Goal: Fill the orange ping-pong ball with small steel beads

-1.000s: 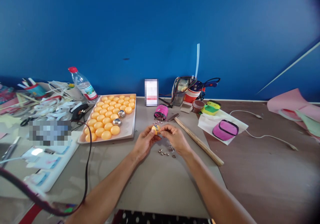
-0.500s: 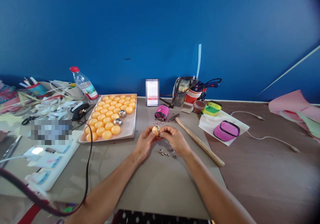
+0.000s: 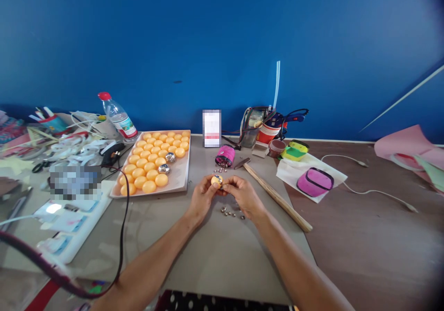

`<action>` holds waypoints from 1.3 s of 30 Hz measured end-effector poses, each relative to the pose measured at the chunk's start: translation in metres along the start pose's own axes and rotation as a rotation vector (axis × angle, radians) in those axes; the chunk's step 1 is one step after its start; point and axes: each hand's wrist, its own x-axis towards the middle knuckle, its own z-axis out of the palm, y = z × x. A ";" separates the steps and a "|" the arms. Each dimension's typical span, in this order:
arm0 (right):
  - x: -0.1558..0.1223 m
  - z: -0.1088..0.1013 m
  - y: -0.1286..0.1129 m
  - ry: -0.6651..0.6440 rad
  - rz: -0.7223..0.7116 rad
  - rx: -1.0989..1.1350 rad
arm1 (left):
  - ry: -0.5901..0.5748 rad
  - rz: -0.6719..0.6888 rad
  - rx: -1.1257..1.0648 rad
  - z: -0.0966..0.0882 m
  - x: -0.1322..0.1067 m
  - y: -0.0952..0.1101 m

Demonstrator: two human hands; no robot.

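One studded orange ball (image 3: 217,180) between fingers (image 3: 230,187)

A smooth yellow-orange ball (image 3: 216,180) is resting in the left hand (image 3: 202,196), shiny silver and dark pieces showing on its right side, where the right hand's (image 3: 243,196) fingertips are touching. Small metallic studs (image 3: 227,213) are lying loosely scattered on the tabletop just below, between the wrists; their exact shape is staying too small to tell.
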 end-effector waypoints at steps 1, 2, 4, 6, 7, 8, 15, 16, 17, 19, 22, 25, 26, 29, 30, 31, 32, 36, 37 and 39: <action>0.000 0.000 0.000 0.000 0.000 0.006 | 0.003 0.004 0.010 0.000 0.000 0.000; 0.000 0.000 0.001 0.002 -0.002 0.008 | 0.006 0.009 0.022 0.000 0.000 -0.001; 0.000 0.001 0.002 0.011 -0.009 0.003 | 0.013 0.024 0.051 0.000 0.000 -0.001; -0.001 0.001 0.003 0.019 -0.015 -0.013 | 0.019 0.039 0.083 0.000 0.000 -0.001; -0.001 0.002 0.004 0.025 -0.019 -0.024 | 0.022 0.046 0.098 0.000 0.000 -0.001; -0.001 0.002 0.004 0.032 -0.024 -0.033 | 0.024 0.053 0.110 0.000 0.000 -0.001; -0.001 0.003 0.004 0.055 -0.027 -0.057 | 0.012 0.084 0.136 -0.001 0.000 -0.004; -0.001 0.003 0.005 0.061 -0.024 -0.061 | 0.009 0.083 0.137 -0.001 0.000 -0.003; -0.001 0.003 0.005 0.070 -0.021 -0.061 | 0.004 0.075 0.134 -0.001 0.000 -0.003; 0.000 0.002 0.004 0.071 -0.012 -0.024 | -0.019 0.049 0.109 -0.001 0.000 -0.002; 0.002 -0.004 -0.002 -0.020 0.020 0.151 | -0.063 0.016 0.036 -0.003 0.002 -0.001; 0.004 -0.014 -0.010 -0.098 0.043 0.312 | -0.076 -0.021 -0.039 -0.005 0.005 0.000; 0.004 -0.016 -0.011 -0.102 0.040 0.327 | -0.076 -0.036 -0.059 -0.005 0.006 0.000; 0.005 -0.021 -0.012 -0.088 0.004 0.266 | -0.074 -0.058 -0.092 -0.004 0.006 0.000; 0.005 -0.021 -0.011 -0.077 -0.015 0.225 | -0.072 -0.061 -0.096 -0.004 0.006 0.000; 0.005 -0.020 -0.010 -0.067 -0.031 0.179 | -0.069 -0.062 -0.096 -0.003 0.006 0.000; 0.005 -0.019 -0.009 -0.059 -0.043 0.132 | -0.068 -0.061 -0.093 -0.003 0.006 0.001; 0.005 -0.011 -0.007 -0.056 -0.085 -0.016 | -0.085 -0.044 -0.072 -0.001 0.005 0.001; 0.005 -0.010 -0.006 -0.054 -0.096 -0.032 | -0.090 -0.041 -0.066 -0.001 0.004 0.001; 0.005 -0.007 -0.003 -0.040 -0.116 -0.049 | -0.089 -0.035 -0.052 0.000 0.004 0.000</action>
